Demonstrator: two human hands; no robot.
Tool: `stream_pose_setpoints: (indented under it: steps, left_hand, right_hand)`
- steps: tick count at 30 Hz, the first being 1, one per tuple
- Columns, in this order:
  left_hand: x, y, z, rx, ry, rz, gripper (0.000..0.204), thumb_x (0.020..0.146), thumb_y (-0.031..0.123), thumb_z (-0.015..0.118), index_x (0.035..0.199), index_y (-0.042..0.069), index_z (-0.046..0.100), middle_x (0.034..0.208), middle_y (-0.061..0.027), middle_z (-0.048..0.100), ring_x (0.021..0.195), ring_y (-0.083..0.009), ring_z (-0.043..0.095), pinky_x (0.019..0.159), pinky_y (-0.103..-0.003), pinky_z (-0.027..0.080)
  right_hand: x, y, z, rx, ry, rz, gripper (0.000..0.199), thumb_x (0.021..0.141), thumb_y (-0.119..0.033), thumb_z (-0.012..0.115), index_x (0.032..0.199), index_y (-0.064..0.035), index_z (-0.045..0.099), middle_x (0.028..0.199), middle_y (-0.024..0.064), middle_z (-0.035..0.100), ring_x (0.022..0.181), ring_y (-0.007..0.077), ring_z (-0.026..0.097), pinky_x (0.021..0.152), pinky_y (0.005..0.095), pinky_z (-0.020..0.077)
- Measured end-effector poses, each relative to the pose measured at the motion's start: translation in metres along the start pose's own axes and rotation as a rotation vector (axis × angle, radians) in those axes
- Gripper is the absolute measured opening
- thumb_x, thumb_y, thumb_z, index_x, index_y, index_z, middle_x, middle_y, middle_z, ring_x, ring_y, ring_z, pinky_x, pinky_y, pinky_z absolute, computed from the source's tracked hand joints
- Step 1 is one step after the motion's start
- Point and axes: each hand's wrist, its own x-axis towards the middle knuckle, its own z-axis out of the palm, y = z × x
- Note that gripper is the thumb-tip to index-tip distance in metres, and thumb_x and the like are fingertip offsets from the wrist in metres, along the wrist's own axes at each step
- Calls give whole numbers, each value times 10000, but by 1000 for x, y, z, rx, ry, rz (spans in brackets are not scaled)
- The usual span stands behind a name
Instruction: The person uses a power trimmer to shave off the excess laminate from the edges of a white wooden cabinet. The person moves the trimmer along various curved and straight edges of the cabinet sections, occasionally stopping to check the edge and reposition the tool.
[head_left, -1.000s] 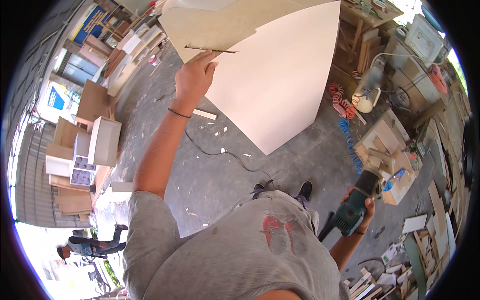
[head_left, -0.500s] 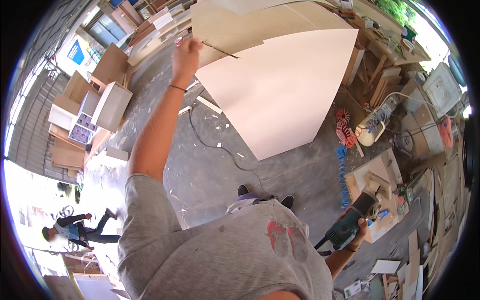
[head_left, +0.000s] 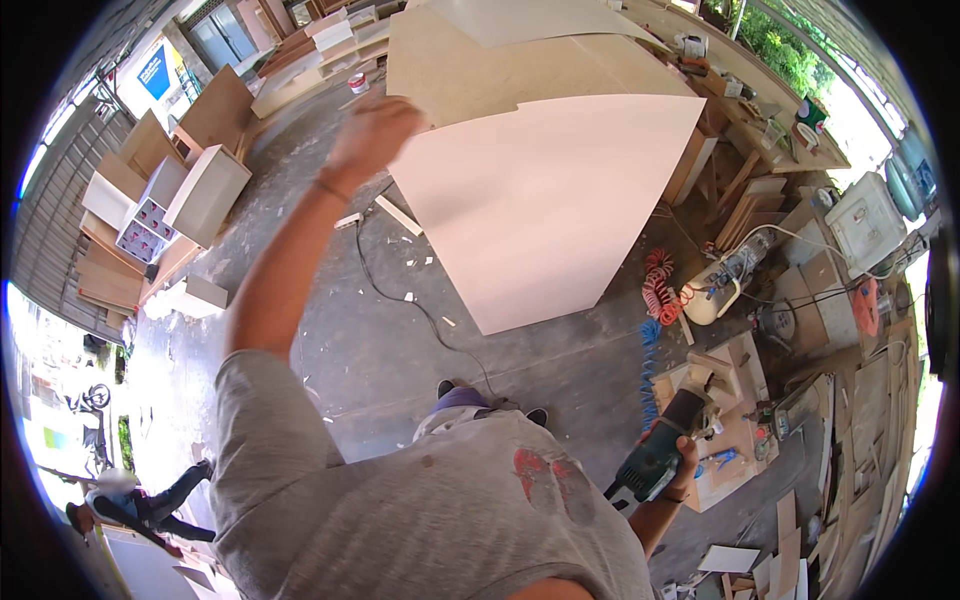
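My right hand [head_left: 686, 462] grips a dark green and black trim router [head_left: 655, 452] at my right side, tilted, its cord end toward me. My left arm reaches forward, the left hand [head_left: 378, 135] raised near the left end of a large pale pink sheet [head_left: 550, 215]. Motion blurs the left fingers, which look bent, and whether they hold anything does not show. The pink sheet hangs down or leans in front of a tan board surface [head_left: 600, 65]; its top edge has a small step.
A dark cord [head_left: 420, 310] crosses the concrete floor toward my feet. Coiled red hose [head_left: 658, 285] and blue hose [head_left: 648, 365] lie right, beside a cream air compressor [head_left: 710, 300]. A wooden worktop [head_left: 745, 400] stands near the router. Cabinets [head_left: 208, 195] stand left; a person [head_left: 150, 505] is lower left.
The thin dark strip seen by my left hand no longer shows. That hand has moved slightly down and right, its fingers blurring. The view has shifted; the right hand still holds the trim router.
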Motion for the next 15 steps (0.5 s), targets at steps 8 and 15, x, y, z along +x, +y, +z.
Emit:
stream_pose_setpoints:
  steps: [8, 15]
  left_hand:
    - [-124, -5, -55, 302, 390, -612, 520, 913, 177, 659, 1398, 78, 499, 1389, -156, 531, 1291, -348, 477, 1040, -498, 387]
    - [-81, 223, 18, -1802, -287, -773, 706, 932, 252, 691, 1490, 15, 329, 1466, -145, 440, 1307, -272, 477, 1013, -391, 464]
  right_hand:
    - [28, -45, 77, -176, -85, -24, 624, 676, -331, 733, 1126, 75, 586, 893, 182, 671, 756, 289, 690, 663, 376, 582]
    - [86, -117, 209, -800, -381, -92, 584, 673, -196, 821, 1153, 43, 590, 1024, 128, 672, 873, 195, 654, 790, 311, 528]
